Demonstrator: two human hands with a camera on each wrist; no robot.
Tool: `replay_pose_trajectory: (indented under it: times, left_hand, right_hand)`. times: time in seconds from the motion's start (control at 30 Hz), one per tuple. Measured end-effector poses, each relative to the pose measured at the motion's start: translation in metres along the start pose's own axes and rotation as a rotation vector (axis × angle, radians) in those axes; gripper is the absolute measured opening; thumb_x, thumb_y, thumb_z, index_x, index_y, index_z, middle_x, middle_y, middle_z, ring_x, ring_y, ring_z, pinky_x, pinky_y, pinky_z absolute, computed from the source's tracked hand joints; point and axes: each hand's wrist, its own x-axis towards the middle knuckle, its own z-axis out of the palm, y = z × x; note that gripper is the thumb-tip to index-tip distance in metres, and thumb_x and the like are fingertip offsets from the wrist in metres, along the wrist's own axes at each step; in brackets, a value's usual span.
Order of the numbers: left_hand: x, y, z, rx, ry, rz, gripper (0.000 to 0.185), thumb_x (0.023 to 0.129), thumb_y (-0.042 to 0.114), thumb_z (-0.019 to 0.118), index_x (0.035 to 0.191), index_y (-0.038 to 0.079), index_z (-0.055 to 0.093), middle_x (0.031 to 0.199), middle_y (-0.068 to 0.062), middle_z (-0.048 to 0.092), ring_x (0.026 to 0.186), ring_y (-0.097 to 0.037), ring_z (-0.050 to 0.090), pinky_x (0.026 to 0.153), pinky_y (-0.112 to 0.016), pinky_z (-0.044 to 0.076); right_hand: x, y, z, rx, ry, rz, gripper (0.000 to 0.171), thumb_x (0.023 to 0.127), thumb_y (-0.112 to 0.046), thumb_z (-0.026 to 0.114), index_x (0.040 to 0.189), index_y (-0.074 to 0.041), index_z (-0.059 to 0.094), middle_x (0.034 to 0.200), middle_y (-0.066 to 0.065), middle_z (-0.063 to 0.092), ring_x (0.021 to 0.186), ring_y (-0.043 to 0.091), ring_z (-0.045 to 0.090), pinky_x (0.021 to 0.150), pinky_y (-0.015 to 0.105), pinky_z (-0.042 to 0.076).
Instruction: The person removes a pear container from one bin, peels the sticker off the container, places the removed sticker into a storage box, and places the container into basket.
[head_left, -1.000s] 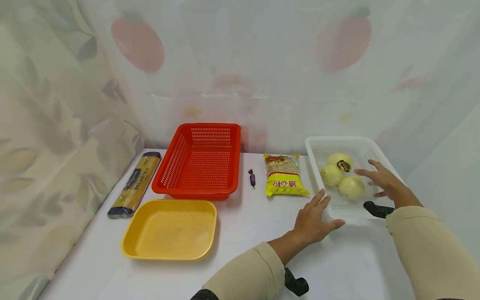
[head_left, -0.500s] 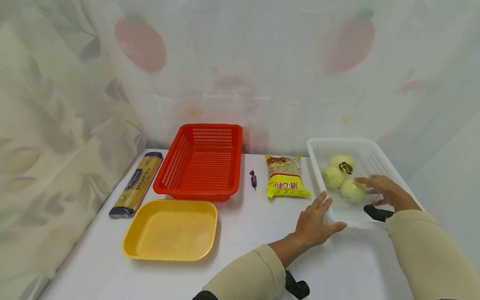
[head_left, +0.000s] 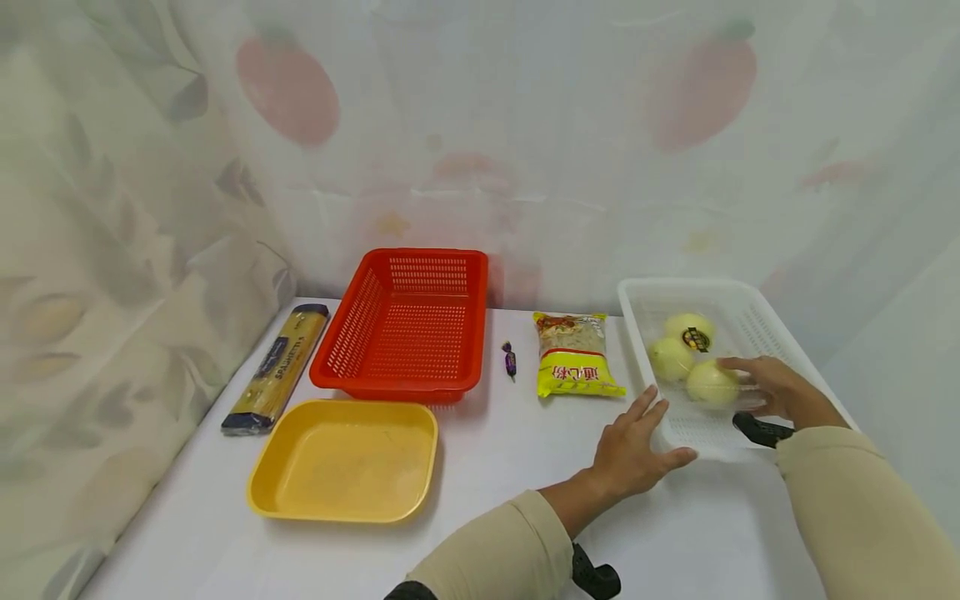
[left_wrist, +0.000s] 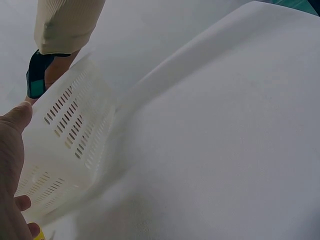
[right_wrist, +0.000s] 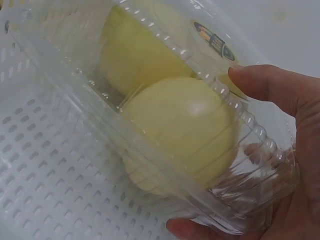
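Right hand (head_left: pixel 776 389) lowered — now grips clear fruit box (right_wrist: pixel 190 125), seemingly | left hand (head_left: pixel 632 446) flat-fingered against white basket (head_left: pixel 678 433).

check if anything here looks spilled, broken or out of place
Nothing stands out. The clear plastic clamshell of pale yellow round fruits sits closed and intact in the white perforated basket, gripped by the right hand. The left hand rests at the basket's near corner.

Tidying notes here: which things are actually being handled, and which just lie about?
Handled: fruit box, white basket, right hand, left hand.
Lying about: red basket, yellow tray, spaghetti, noodle bag, candy.
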Motion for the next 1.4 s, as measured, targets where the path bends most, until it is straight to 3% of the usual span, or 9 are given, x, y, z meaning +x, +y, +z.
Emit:
replay_pose_trajectory:
  times: [0.17, 0.43, 0.53, 0.7, 0.83, 0.97, 1.07, 1.23, 1.4]
  left_hand:
    - [0.000, 0.000, 0.000, 0.009, -0.001, 0.006, 0.075, 0.087, 0.060, 0.061, 0.148, 0.021, 0.042, 0.156, 0.012, 0.022, 0.128, -0.011, 0.043, 0.092, -0.029, 0.043]
    - [0.000, 0.001, 0.000, 0.012, -0.011, 0.000, 0.075, 0.087, 0.060, 0.060, 0.148, 0.022, 0.041, 0.156, 0.012, 0.021, 0.131, -0.010, 0.040, 0.095, -0.031, 0.042]
    - [0.000, 0.002, 0.000, 0.011, -0.011, 0.004, 0.075, 0.087, 0.060, 0.060, 0.148, 0.021, 0.042, 0.156, 0.012, 0.022, 0.130, -0.010, 0.040, 0.095, -0.032, 0.042]
    - [-0.001, 0.001, 0.000, -0.003, -0.015, 0.004, 0.075, 0.087, 0.060, 0.060, 0.148, 0.021, 0.042, 0.156, 0.011, 0.022, 0.131, -0.011, 0.040, 0.095, -0.032, 0.042]
    - [-0.001, 0.000, 0.000, -0.025, -0.016, 0.001, 0.075, 0.087, 0.058, 0.061, 0.148, 0.019, 0.042, 0.157, 0.011, 0.021, 0.131, -0.011, 0.039, 0.096, -0.032, 0.041]
    - [-0.001, 0.000, 0.000, -0.040, -0.015, -0.004, 0.075, 0.087, 0.057, 0.062, 0.148, 0.018, 0.042, 0.156, 0.010, 0.022, 0.132, -0.012, 0.039, 0.096, -0.033, 0.041]
    - [-0.001, 0.000, 0.001, -0.047, -0.019, -0.010, 0.075, 0.087, 0.057, 0.062, 0.148, 0.018, 0.042, 0.156, 0.010, 0.022, 0.132, -0.012, 0.038, 0.097, -0.033, 0.041]
    - [-0.001, 0.000, 0.001, -0.059, -0.020, -0.016, 0.074, 0.087, 0.057, 0.062, 0.148, 0.019, 0.042, 0.156, 0.011, 0.022, 0.132, -0.012, 0.038, 0.098, -0.034, 0.041]
    - [-0.001, 0.000, 0.001, -0.064, -0.012, -0.014, 0.074, 0.087, 0.056, 0.063, 0.147, 0.019, 0.042, 0.156, 0.011, 0.023, 0.132, -0.012, 0.039, 0.098, -0.033, 0.040]
  right_hand:
    - [0.001, 0.002, -0.002, 0.079, -0.020, -0.006, 0.099, 0.093, -0.053, 0.055, 0.147, 0.013, 0.005, 0.149, 0.040, 0.000, 0.127, 0.050, 0.035, 0.088, 0.050, 0.049]
    - [-0.002, 0.001, -0.003, 0.236, -0.053, -0.043, 0.085, 0.095, -0.045, 0.056, 0.147, 0.005, 0.011, 0.150, 0.036, -0.011, 0.129, 0.051, 0.025, 0.085, 0.052, 0.050]
    - [-0.007, 0.000, -0.005, 0.294, -0.066, -0.065, 0.071, 0.096, -0.040, 0.057, 0.142, 0.000, 0.020, 0.151, 0.035, -0.010, 0.118, 0.045, 0.039, 0.087, 0.054, 0.049]
    - [-0.011, 0.002, -0.010, 0.358, -0.085, -0.068, 0.080, 0.097, -0.038, 0.057, 0.146, 0.000, 0.006, 0.151, 0.035, -0.009, 0.093, 0.025, 0.055, 0.088, 0.056, 0.047]
    - [-0.015, 0.002, -0.011, 0.385, -0.091, -0.089, 0.068, 0.097, -0.035, 0.056, 0.140, 0.001, 0.017, 0.139, 0.041, 0.016, 0.088, 0.023, 0.059, 0.086, 0.057, 0.048]
    - [-0.019, 0.003, -0.011, 0.373, -0.082, -0.120, 0.046, 0.098, -0.031, 0.055, 0.127, -0.004, 0.032, 0.113, 0.019, 0.048, 0.087, 0.026, 0.062, 0.083, 0.058, 0.049]
    - [-0.023, 0.004, -0.012, 0.366, -0.086, -0.131, 0.046, 0.099, -0.031, 0.054, 0.129, -0.003, 0.032, 0.113, 0.019, 0.049, 0.088, 0.027, 0.062, 0.083, 0.059, 0.049]
    - [-0.030, 0.004, -0.011, 0.378, -0.060, -0.144, 0.057, 0.099, -0.033, 0.053, 0.137, -0.001, 0.025, 0.135, 0.031, 0.024, 0.087, 0.025, 0.061, 0.084, 0.060, 0.047]
    - [-0.035, 0.002, -0.014, 0.393, -0.028, -0.175, 0.051, 0.099, -0.033, 0.054, 0.133, -0.004, 0.030, 0.118, 0.022, 0.042, 0.084, 0.025, 0.063, 0.082, 0.061, 0.048]
